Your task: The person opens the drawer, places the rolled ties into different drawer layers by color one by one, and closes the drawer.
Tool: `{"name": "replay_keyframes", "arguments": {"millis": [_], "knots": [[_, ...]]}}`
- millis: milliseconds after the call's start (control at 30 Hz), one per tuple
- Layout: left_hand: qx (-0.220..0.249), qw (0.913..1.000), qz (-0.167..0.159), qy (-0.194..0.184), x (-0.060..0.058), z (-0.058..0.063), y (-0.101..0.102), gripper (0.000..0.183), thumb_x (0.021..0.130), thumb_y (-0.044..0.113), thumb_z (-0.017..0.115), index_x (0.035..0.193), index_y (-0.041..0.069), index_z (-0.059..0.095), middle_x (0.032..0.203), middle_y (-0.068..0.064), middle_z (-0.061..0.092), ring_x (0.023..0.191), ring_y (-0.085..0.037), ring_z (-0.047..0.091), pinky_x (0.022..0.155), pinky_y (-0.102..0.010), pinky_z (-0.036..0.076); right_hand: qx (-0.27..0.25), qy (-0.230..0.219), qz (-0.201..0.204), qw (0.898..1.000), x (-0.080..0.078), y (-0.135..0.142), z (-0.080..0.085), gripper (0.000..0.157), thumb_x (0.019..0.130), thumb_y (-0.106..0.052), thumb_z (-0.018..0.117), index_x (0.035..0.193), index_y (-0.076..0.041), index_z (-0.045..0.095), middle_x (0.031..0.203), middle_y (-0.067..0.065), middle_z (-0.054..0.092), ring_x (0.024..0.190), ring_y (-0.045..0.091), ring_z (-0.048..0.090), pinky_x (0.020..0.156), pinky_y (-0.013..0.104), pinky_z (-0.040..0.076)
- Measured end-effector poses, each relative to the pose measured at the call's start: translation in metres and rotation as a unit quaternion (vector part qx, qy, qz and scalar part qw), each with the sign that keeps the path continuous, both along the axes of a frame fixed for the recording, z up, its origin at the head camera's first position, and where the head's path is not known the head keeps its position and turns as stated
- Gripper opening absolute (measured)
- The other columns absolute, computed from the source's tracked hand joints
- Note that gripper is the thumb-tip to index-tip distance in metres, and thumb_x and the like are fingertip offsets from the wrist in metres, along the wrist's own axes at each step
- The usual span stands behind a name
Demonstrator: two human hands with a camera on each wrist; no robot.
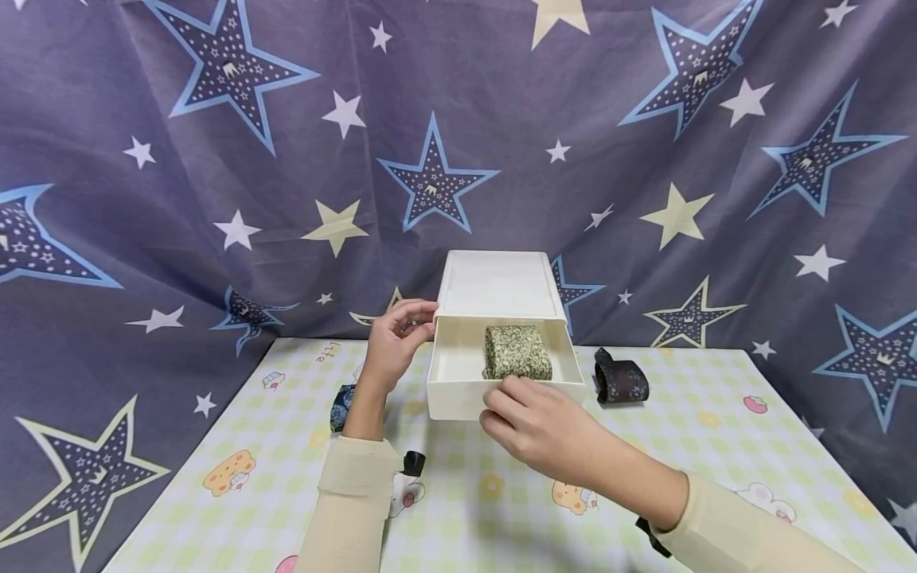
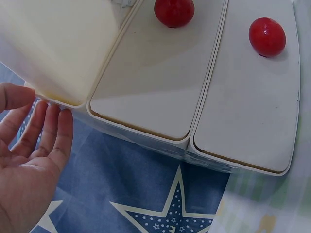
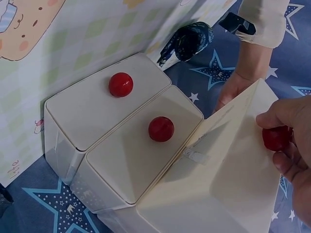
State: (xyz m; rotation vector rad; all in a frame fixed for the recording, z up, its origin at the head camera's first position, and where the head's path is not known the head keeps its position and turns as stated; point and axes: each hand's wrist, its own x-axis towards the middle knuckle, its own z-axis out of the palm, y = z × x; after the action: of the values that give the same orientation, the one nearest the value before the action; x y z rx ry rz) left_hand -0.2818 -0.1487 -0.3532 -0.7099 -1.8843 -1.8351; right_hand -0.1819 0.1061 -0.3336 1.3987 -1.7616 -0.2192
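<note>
Right hand [image 1: 540, 426] is pinching white plastic drawer's [image 1: 456, 403] round red knob [image 3: 275, 139]; left hand [image 1: 392, 344], fingers extended, is touching white plastic cabinet [image 1: 501, 282]. Sliding level should be avoiding jams.

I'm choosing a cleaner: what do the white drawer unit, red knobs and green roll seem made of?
Drawer unit: probably plastic, smooth, thin rounded rims. Red knobs: glossy with highlights; plastic or lacquered wood. Green roll: likely fabric, matte, softly folded.

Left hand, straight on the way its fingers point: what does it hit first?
The white drawer unit: the left hand's fingertips appear to be touching its side near the front edge, though exact contact is hard to judge.
</note>
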Motion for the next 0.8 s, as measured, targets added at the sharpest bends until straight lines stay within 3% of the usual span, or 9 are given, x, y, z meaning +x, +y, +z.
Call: {"name": "replay_keyframes", "arguments": {"millis": [467,800], "knots": [[0.001,1.0,0.002,-0.001,0.0004,-0.0001,0.0007,0.029,0.09,-0.014,0.067,0.119,-0.017,0.066,0.121,-0.032,0.061,0.098,-0.017,0.065,0.08,-0.022,0.056,0.004,-0.003,-0.009,1.0,-0.0048,0.0,-0.0013,0.028,0.104,-0.003,0.041,0.095,-0.006,0.067,0.099,0.005,0.058,0.086,0.021,0.051,0.074,0.026,0.049],[0.002,1.0,-0.001,0.007,-0.0011,-0.0017,-0.0005,0.028,0.09,-0.014,0.067,0.118,-0.017,0.066,0.12,-0.032,0.061,0.098,-0.016,0.065,0.079,-0.021,0.057,0.004,-0.003,-0.011,1.0,-0.0089,-0.0007,-0.001,0.032,0.107,-0.003,0.038,0.095,-0.006,0.068,0.097,0.005,0.057,0.084,0.021,0.049,0.071,0.026,0.047]]}}
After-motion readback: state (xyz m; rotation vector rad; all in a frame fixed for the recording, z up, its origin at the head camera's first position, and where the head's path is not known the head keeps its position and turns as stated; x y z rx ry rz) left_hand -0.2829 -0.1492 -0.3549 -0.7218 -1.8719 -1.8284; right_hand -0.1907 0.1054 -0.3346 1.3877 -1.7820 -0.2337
